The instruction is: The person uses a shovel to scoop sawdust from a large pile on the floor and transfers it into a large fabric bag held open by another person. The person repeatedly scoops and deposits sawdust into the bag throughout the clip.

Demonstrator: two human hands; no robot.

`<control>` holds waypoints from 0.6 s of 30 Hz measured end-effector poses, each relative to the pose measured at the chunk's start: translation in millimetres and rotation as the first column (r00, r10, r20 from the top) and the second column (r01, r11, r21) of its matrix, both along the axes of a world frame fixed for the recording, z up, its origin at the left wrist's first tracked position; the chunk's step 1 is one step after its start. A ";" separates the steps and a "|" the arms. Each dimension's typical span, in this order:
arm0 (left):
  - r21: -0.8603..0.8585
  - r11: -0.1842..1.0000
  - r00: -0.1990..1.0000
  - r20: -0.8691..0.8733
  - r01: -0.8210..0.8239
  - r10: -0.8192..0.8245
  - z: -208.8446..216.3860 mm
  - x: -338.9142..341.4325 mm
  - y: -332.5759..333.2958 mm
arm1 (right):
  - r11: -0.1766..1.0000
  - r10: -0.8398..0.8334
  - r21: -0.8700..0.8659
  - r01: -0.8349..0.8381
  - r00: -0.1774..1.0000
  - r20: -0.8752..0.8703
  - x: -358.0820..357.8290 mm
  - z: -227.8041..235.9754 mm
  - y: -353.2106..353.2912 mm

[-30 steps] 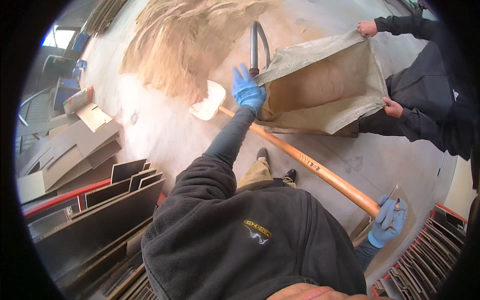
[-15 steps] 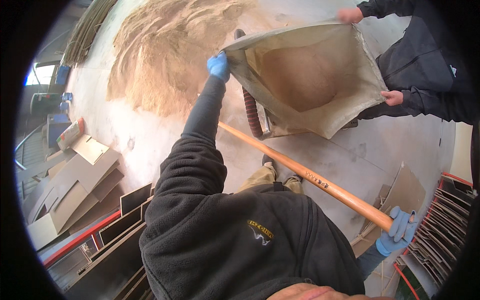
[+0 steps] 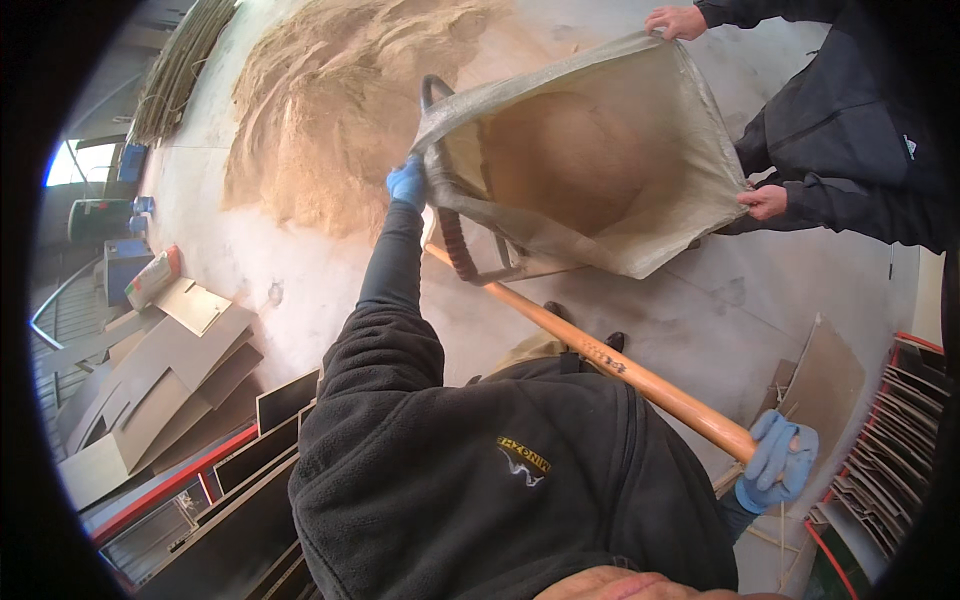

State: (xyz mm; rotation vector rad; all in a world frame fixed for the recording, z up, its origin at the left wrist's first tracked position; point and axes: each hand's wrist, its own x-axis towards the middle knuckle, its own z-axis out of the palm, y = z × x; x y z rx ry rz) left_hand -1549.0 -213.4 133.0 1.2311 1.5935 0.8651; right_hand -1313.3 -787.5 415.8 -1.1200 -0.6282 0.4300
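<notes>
My left hand point(image 3: 405, 184), in a blue glove, is closed on the left edge of a large pale woven sack point(image 3: 690, 195). The sack's mouth gapes wide, and brown sawdust point(image 3: 590, 150) lies inside it, hazy with dust. At lower right, my gloved right hand point(image 3: 780, 458) grips the end of a long wooden tool handle point(image 3: 640, 374). That handle slants up and left in front of my body; its far end passes beneath the sack and my left arm, so the tool's head is hidden. On the right, another person's hands point(image 3: 766, 200) hold the sack's edge at two corners.
A broad sawdust heap point(image 3: 310, 120) covers the floor beyond my left hand. A bent metal frame with a dark ribbed grip point(image 3: 456, 245) stands under the sack. Cut boards point(image 3: 190, 370) lie piled at left, and thin panels point(image 3: 890, 460) are stacked at right.
The sack's left edge and my left hand have shifted left and down. My right hand has drawn the handle slightly left. The other person's upper hand, blurred before, now grips the sack's corner.
</notes>
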 end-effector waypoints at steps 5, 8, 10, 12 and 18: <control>-0.144 0.986 0.992 0.108 0.080 -0.064 24.8 -28.3 -36.2 | 0.988 0.154 0.001 -0.154 0.987 -0.041 -7.4 6.1 13.8; -0.039 0.999 0.995 0.098 -0.013 0.017 32.9 -36.4 -78.0 | 0.977 0.213 0.015 -0.212 0.975 -0.059 -6.2 10.7 18.8; 0.019 1.000 1.000 -0.008 0.005 -0.005 41.6 -43.2 -107.3 | 0.956 0.292 0.046 -0.290 0.956 -0.039 -3.5 13.4 22.5; -0.032 0.999 0.992 -0.127 0.008 -0.012 45.7 -49.0 -142.2 | 0.918 0.389 0.079 -0.389 0.921 0.006 -1.6 15.1 26.8; 0.202 0.979 0.863 -0.495 0.004 0.099 38.7 -46.7 -158.9 | 0.937 0.344 0.063 -0.343 0.939 -0.004 -21.1 18.0 34.0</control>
